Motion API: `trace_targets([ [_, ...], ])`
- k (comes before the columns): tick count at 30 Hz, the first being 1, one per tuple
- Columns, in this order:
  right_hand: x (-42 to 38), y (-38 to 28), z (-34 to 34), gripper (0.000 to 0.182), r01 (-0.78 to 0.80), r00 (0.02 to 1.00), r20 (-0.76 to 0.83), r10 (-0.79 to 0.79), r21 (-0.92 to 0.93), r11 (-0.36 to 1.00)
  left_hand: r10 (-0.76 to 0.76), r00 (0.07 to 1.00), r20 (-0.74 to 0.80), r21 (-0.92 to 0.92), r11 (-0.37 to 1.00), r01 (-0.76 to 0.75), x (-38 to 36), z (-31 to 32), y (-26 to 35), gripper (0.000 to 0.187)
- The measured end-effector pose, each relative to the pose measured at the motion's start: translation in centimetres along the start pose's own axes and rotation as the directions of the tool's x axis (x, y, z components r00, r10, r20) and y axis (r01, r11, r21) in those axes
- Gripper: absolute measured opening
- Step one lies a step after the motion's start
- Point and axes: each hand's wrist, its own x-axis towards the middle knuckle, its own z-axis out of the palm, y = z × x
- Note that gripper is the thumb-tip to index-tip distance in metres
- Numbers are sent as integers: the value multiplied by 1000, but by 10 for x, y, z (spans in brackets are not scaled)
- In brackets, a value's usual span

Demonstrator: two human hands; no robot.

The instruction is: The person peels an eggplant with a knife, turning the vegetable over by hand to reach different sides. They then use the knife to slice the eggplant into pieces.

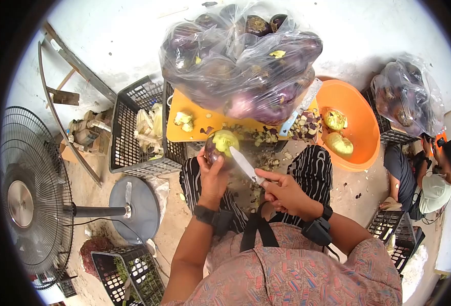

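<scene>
left hand (213, 176) fingers cupping round purple half-peeled eggplant (220, 145), centre, 6 o'clock of yellow cutting board (195, 125) | right hand (284, 191) fingers clenched on white-bladed knife (246, 166) | risk: blade slipping toward left thumb

eggplant (219, 145): glossy purple skin, matt pale flesh where peeled. knife (246, 166): smooth bright metal blade. cutting board (195, 122): smooth matt orange plastic. bowl (360, 120): smooth orange plastic, slight sheen. bag (241, 56): thin clear plastic film, glossy and crinkled. crate (131, 130): dark plastic lattice, matt. fan (29, 196): wire metal grille, shiny metal hub. shirt (297, 270): patterned woven cloth. floor (98, 35): rough pale concrete
</scene>
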Motion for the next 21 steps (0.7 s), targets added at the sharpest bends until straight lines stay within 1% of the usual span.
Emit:
trace_targets([
  [2,0,1,1,46,4,1000,-5,-4,25,1000,1,1000,-5,6,1000,-1,0,0,0,54],
  [4,2,1,0,44,50,997,-46,-54,-83,995,25,1000,-11,9,1000,-25,0,0,0,51],
  [5,5,4,-5,44,50,997,-46,-54,-83,995,25,1000,-10,10,1000,-25,0,-1,0,51],
  [7,11,10,-16,42,240,965,-25,-262,-328,914,-32,999,16,-83,996,34,1,0,4,49],
  [8,10,12,-20,42,238,965,-24,-260,-330,914,-31,999,14,-85,996,32,0,0,5,49],
  [10,4,8,-23,42,278,957,23,-288,-352,894,-80,997,-2,-120,990,79,0,1,8,49],
  [11,2,6,-23,42,276,958,22,-287,-352,894,-81,997,-3,-122,989,80,0,1,8,49],
  [13,0,-1,-24,42,229,973,50,-226,-343,911,-98,995,11,-104,990,98,1,0,9,51],
  [14,-1,-4,-26,42,229,973,49,-227,-343,911,-98,995,12,-104,990,99,1,0,9,51],
  [16,-2,-10,-29,40,183,982,99,-160,-310,933,-85,996,19,-77,993,86,0,1,10,51],
  [19,-5,-15,-30,40,140,990,75,-121,-364,921,-79,996,41,-48,996,81,-1,-2,10,52],
  [20,-6,-15,-30,40,140,990,75,-121,-364,921,-79,996,41,-48,996,81,-1,-3,9,52],
  [21,-7,-16,-30,40,100,994,68,-82,-322,942,-71,996,46,-32,997,73,0,-3,8,53],
])
